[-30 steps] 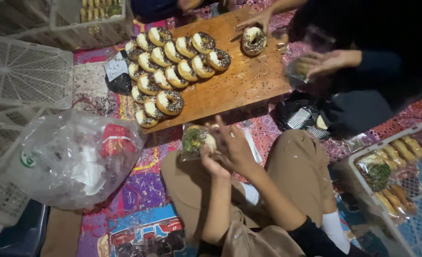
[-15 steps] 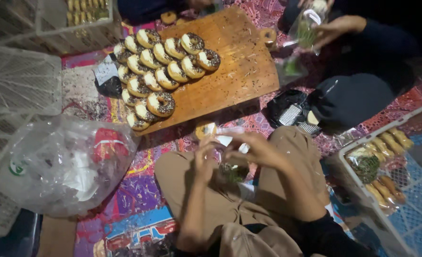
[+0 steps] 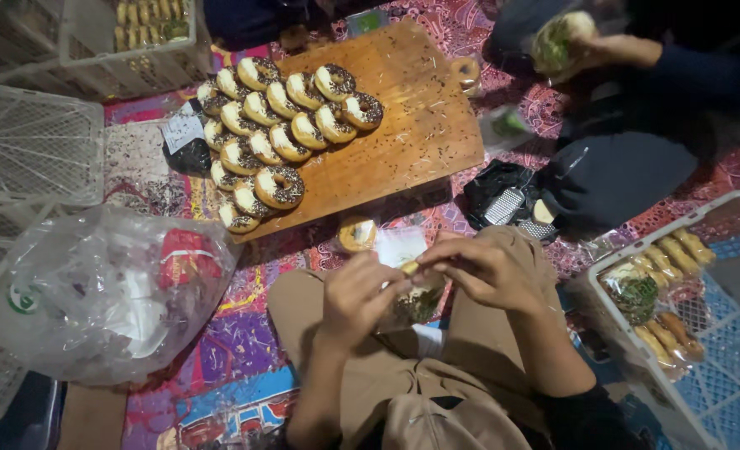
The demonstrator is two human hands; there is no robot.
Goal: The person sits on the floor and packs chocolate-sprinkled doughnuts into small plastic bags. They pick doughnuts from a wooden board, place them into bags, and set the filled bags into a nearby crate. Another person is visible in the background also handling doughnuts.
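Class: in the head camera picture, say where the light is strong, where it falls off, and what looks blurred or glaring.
Head view: light is strongest on the wooden board and doughnuts; the co-worker's dark clothing loses detail; the clear plastic bag shows glare; the left hand and right hand look slightly soft.

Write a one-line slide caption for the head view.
Both hands, left and right, hold a bagged doughnut near a board of doughnuts.

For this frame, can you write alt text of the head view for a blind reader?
Both hands, left hand and right hand, hold a doughnut in a clear bag over the lap. Ahead, a wooden board carries rows of sprinkled doughnuts.
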